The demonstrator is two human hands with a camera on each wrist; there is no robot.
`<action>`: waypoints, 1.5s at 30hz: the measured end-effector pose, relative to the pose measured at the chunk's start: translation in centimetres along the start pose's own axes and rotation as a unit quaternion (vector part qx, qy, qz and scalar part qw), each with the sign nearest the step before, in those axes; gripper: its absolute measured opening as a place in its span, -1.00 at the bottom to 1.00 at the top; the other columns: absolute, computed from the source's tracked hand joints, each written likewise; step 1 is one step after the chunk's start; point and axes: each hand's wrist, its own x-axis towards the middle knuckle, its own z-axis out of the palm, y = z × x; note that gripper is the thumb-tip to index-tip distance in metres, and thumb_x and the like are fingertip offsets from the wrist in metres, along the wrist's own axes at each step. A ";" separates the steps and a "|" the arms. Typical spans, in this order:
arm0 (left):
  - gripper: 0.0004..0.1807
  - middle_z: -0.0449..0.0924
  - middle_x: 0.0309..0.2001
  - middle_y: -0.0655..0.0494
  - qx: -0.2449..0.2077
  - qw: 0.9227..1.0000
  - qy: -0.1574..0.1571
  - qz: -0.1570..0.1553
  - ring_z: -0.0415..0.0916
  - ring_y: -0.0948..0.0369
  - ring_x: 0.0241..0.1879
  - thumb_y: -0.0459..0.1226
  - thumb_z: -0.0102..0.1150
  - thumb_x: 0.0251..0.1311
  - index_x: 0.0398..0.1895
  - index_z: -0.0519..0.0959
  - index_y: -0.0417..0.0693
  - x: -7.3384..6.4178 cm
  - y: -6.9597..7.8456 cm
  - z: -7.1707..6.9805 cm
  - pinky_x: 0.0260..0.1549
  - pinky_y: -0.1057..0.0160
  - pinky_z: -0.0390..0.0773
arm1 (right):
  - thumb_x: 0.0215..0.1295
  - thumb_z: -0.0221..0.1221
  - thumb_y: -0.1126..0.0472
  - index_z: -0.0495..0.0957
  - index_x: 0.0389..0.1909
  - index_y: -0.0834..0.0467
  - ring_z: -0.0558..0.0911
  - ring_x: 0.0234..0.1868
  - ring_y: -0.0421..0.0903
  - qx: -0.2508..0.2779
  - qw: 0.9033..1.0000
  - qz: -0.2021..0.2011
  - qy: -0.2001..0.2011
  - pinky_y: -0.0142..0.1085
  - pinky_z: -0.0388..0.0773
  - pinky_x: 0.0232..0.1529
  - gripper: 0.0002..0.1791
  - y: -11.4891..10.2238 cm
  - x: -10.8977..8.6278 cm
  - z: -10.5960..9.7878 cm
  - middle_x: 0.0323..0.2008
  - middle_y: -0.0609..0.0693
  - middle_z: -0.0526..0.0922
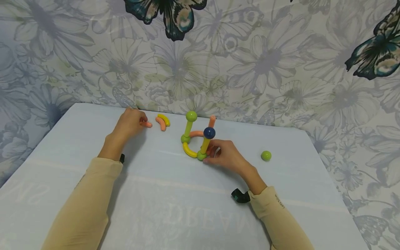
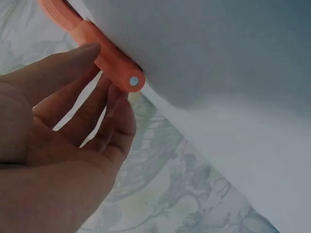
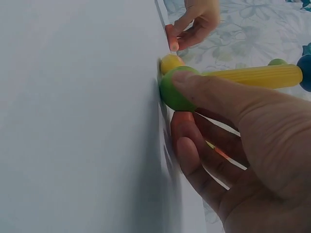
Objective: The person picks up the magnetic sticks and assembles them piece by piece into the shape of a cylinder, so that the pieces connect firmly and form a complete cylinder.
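Observation:
My left hand (image 1: 130,121), at the table's far left, pinches an orange magnetic stick (image 2: 114,63) between thumb and fingers; a round metal dot shows on its end. Another orange piece (image 2: 60,13) lies against it. In the middle stands a magnetic ball-and-stick frame: a yellow curved stick (image 1: 189,150) and an orange curved stick (image 1: 197,133) at its base, uprights topped by a light green ball (image 1: 191,116) and a dark blue ball (image 1: 209,133). My right hand (image 1: 226,154) grips its near green ball (image 3: 172,98), under the yellow upright (image 3: 257,76). Its fingers partly hide an orange piece.
Between the left hand and the frame lie a loose orange curved stick (image 1: 160,123) and a yellow curved one (image 1: 164,119). A loose green ball (image 1: 266,156) sits to the right. The white-covered table (image 1: 156,208) meets a patterned wall (image 1: 265,69) at its far edge.

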 end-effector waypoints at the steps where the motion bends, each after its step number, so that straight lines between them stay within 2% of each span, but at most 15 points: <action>1: -0.60 0.71 -0.06 -0.37 -0.002 1.000 -0.002 0.001 0.49 -0.30 0.06 -0.17 0.41 0.35 -0.04 0.71 -0.43 0.0 -0.1 0.1 0.15 -0.27 0.46 | 0.15 0.58 0.15 0.70 -0.04 0.01 0.68 -0.23 -0.12 0.001 1.000 -0.001 0.000 -0.29 0.66 -0.17 -0.63 0.0 0.0 0.0 -0.25 -0.05 0.72; 5: -0.63 0.72 -0.10 -0.35 -0.009 1.000 -0.006 -0.007 0.54 -0.29 0.00 -0.19 0.43 0.33 -0.11 0.71 -0.42 0.0 0.0 0.1 0.11 -0.25 0.50 | 0.17 0.56 0.16 0.72 -0.03 0.01 0.68 -0.23 -0.11 0.003 1.000 -0.002 0.002 -0.28 0.66 -0.17 -0.65 0.0 -0.1 0.2 -0.26 -0.04 0.72; 9: -0.68 0.68 -0.24 -0.27 -0.029 0.999 -0.006 -0.036 0.55 -0.18 -0.17 -0.19 0.42 0.34 -0.19 0.66 -0.36 -0.4 0.6 -0.7 -0.12 -0.12 0.55 | 0.20 0.55 0.17 0.72 -0.03 0.03 0.68 -0.24 -0.10 0.001 1.000 -0.008 0.002 -0.26 0.67 -0.17 -0.66 0.1 0.0 0.3 -0.26 -0.02 0.73; 12: -0.68 0.69 -0.36 -0.16 -0.070 0.996 -0.008 -0.049 0.54 -0.08 -0.28 -0.15 0.39 0.38 -0.21 0.59 -0.27 -0.9 1.6 -1.8 -0.30 0.03 0.51 | 0.20 0.55 0.17 0.72 -0.03 0.05 0.68 -0.26 -0.10 0.000 1.000 -0.013 0.002 -0.26 0.67 -0.18 -0.67 0.1 0.0 0.4 -0.27 -0.01 0.73; 16: -0.64 0.71 -0.31 -0.10 -0.152 0.988 -0.010 -0.032 0.54 -0.01 -0.24 -0.06 0.37 0.38 -0.17 0.58 -0.20 -1.4 3.5 -3.2 -0.30 0.11 0.49 | 0.19 0.56 0.17 0.72 -0.03 0.05 0.68 -0.28 -0.13 -0.003 1.000 -0.019 0.008 -0.29 0.67 -0.19 -0.66 0.1 0.1 0.6 -0.28 -0.04 0.74; 18: -0.61 0.72 -0.27 -0.10 -0.199 0.980 -0.019 -0.017 0.55 -0.01 -0.23 -0.01 0.37 0.38 -0.14 0.59 -0.18 -1.6 4.5 -3.5 -0.28 0.11 0.51 | 0.17 0.56 0.17 0.73 -0.03 0.05 0.68 -0.28 -0.16 -0.005 1.000 -0.021 0.013 -0.31 0.67 -0.19 -0.65 0.1 0.1 0.8 -0.28 -0.05 0.74; 20: -0.58 0.74 -0.30 -0.12 -0.249 0.968 -0.036 -0.005 0.54 -0.01 -0.28 0.02 0.38 0.36 -0.13 0.60 -0.18 -1.7 5.6 -3.5 -0.31 0.14 0.52 | 0.17 0.56 0.18 0.72 -0.03 0.07 0.68 -0.27 -0.17 -0.003 1.000 -0.022 0.016 -0.32 0.67 -0.18 -0.64 0.0 0.1 1.0 -0.28 -0.06 0.74; 24: -0.64 0.74 -0.40 -0.13 -0.330 0.941 -0.077 0.011 0.54 0.03 -0.43 -0.09 0.42 0.34 -0.10 0.59 -0.19 -2.0 7.4 -3.2 -0.45 0.22 0.51 | 0.16 0.57 0.19 0.71 -0.04 0.12 0.69 -0.26 -0.17 -0.004 1.000 -0.022 0.021 -0.31 0.68 -0.17 -0.63 -0.3 0.2 1.5 -0.29 -0.04 0.75; 25: -0.66 0.73 -0.42 -0.14 -0.341 0.936 -0.083 0.015 0.51 0.05 -0.46 -0.12 0.43 0.34 -0.10 0.59 -0.20 -2.1 7.8 -3.0 -0.48 0.24 0.49 | 0.16 0.57 0.19 0.71 -0.05 0.13 0.69 -0.27 -0.17 -0.006 0.999 -0.023 0.022 -0.31 0.68 -0.18 -0.63 -0.4 0.2 1.6 -0.29 -0.03 0.75; 28: -0.70 0.72 -0.43 -0.15 -0.363 0.926 -0.096 0.030 0.45 0.09 -0.51 -0.16 0.42 0.34 -0.10 0.59 -0.19 -2.2 8.7 -2.8 -0.50 0.25 0.46 | 0.16 0.57 0.19 0.71 -0.06 0.14 0.68 -0.29 -0.18 -0.014 0.999 -0.025 0.026 -0.32 0.68 -0.20 -0.65 -0.7 0.2 1.9 -0.30 -0.04 0.75; 32: -0.71 0.71 -0.44 -0.17 -0.377 0.919 -0.105 0.045 0.41 0.08 -0.54 -0.16 0.40 0.37 -0.09 0.61 -0.20 -2.2 9.6 -2.5 -0.50 0.25 0.46 | 0.21 0.54 0.17 0.70 -0.07 0.14 0.66 -0.28 -0.21 -0.020 0.999 -0.026 0.027 -0.36 0.67 -0.21 -0.68 -1.0 0.2 2.2 -0.30 -0.06 0.74; 37: -0.68 0.70 -0.45 -0.10 -0.398 0.908 -0.126 0.037 0.48 0.09 -0.53 -0.21 0.37 0.39 0.02 0.56 -0.25 -2.1 9.9 -2.3 -0.47 0.21 0.55 | 0.25 0.52 0.16 0.69 -0.07 0.14 0.67 -0.28 -0.20 -0.019 0.999 -0.038 0.026 -0.36 0.67 -0.23 -0.70 -1.3 0.2 2.5 -0.29 -0.05 0.74; 42: -0.55 0.72 -0.42 -0.03 -0.441 0.883 -0.159 0.008 0.58 0.13 -0.50 -0.23 0.35 0.40 0.18 0.43 -0.28 -1.9 10.2 -2.0 -0.42 0.24 0.62 | 0.30 0.48 0.14 0.70 -0.07 0.12 0.67 -0.29 -0.22 -0.019 0.999 -0.041 0.025 -0.36 0.66 -0.24 -0.74 -1.5 0.2 2.6 -0.30 -0.09 0.74; 45: -0.49 0.74 -0.36 -0.05 -0.463 0.870 -0.168 -0.010 0.61 0.13 -0.49 -0.23 0.34 0.41 0.22 0.33 -0.29 -1.9 10.6 -1.7 -0.39 0.25 0.65 | 0.34 0.45 0.12 0.71 -0.06 0.11 0.66 -0.31 -0.24 -0.023 0.999 -0.041 0.028 -0.36 0.66 -0.24 -0.76 -1.6 0.3 2.7 -0.33 -0.11 0.74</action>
